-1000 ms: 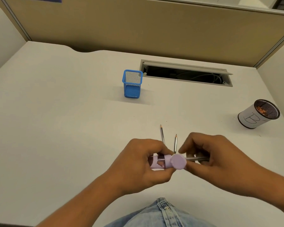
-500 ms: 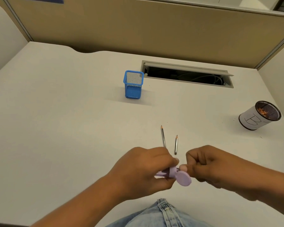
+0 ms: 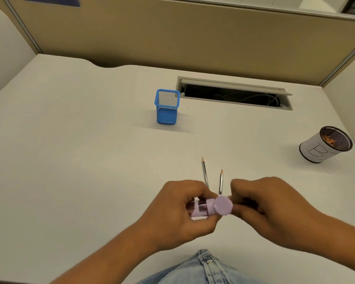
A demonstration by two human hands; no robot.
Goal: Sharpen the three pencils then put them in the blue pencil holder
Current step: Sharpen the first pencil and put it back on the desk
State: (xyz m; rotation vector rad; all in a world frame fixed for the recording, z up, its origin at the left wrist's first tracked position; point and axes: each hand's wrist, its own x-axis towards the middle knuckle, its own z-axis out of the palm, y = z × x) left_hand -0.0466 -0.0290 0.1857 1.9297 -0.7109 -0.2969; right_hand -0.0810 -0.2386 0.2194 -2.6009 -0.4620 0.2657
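Gripping the lilac sharpener [image 3: 205, 209] in a closed grip, the left hand [image 3: 178, 212] is holding it above the table [image 3: 70, 160]. This is well to the near side of the blue pencil holder [image 3: 167, 108] and somewhat to that holder's right. The fingers are wrapping over the sharpener's clear barrel, and its round cap [image 3: 223, 206] is facing the right hand [image 3: 273, 208]. That hand is sitting just past the cap, farther to the holder's right, with its fingers curling in tightly toward the sharpener. The fingers are hiding whatever is between them, so I cannot tell whether this grip is closing on anything.

Two pencils are lying flat on the table between the holder and the hands, much nearer the hands. The longer pencil [image 3: 204, 171] is lying closer to the holder, with its sharpened tip pointing away from the person and its back end passing behind the left hand's knuckles. The shorter pencil [image 3: 221, 181] is lying just to the right of it, not touching it, with its tip pointing the same way.

The holder is standing upright on the table. An open cable slot [image 3: 234, 95] is running off to the right just behind it. A white cup [image 3: 316, 150] marked with a hand-drawn B is standing far to the holder's right and nearer the person, with brownish shavings showing inside. Blue denim [image 3: 205, 267] is showing at the near edge, below the hands.
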